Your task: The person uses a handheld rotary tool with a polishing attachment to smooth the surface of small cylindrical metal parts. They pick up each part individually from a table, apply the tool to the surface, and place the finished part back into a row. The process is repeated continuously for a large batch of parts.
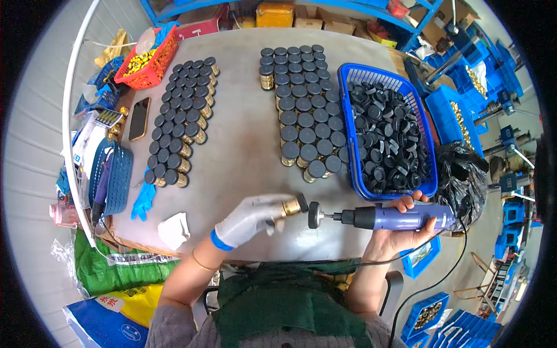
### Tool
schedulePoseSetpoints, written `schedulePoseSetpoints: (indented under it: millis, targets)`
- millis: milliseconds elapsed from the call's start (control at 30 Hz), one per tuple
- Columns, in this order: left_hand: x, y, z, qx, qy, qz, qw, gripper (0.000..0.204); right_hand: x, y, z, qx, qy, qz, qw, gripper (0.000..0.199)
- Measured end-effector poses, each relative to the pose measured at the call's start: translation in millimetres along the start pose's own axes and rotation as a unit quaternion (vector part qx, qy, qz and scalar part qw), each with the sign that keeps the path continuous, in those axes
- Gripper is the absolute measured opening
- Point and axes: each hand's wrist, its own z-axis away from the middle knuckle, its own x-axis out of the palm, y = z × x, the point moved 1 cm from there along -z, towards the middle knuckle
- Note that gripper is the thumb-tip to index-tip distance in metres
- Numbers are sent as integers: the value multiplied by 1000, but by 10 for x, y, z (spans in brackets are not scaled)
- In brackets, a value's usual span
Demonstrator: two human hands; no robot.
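Note:
My left hand [249,219], in a pale glove with a blue band at the wrist, is closed round a brass fitting with a black cap [292,206]. The cap faces right. Bare and wrapped round the body of a purple electric screwdriver [406,218], my right hand [400,238] holds the tool level. A round black head [315,215] on the tool's shaft points left, a small gap away from the cap. Beyond my hands, rows of black-capped brass fittings stand upright in a left group [184,110] and a right group [304,119].
A blue basket [343,133] of loose black caps stands right of the rows. At left are a red basket [168,55], a phone [139,119], a blue glove [143,202] and a dark blue basket [119,180]. A white cloth [174,231] lies near the front edge. The tool's black cable [432,284] hangs at right.

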Motion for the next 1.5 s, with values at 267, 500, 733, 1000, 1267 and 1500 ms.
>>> schedulePoseSetpoints:
  millis: [267, 500, 733, 1000, 1267, 1500]
  targets:
    - [408, 119, 85, 27, 18, -678, 734, 35, 11, 151, 63, 92, -9, -34, 995, 41]
    - [446, 79, 70, 61, 101, -698, 707, 33, 0, 192, 111, 70, 6, 7, 998, 42]
    - [322, 303, 137, 301, 127, -684, 652, 36, 109, 3, 24, 60, -8, -56, 997, 43]
    - [-16, 221, 268, -53, -66, -167, 982, 31, 3, 93, 20, 95, 43, -74, 992, 41]
    - [266, 99, 127, 64, 28, -660, 748, 35, 93, 260, 98, 101, -11, -31, 994, 40]
    - [191, 94, 86, 50, 87, -692, 715, 37, 32, 389, 111, 99, -11, 7, 995, 44]
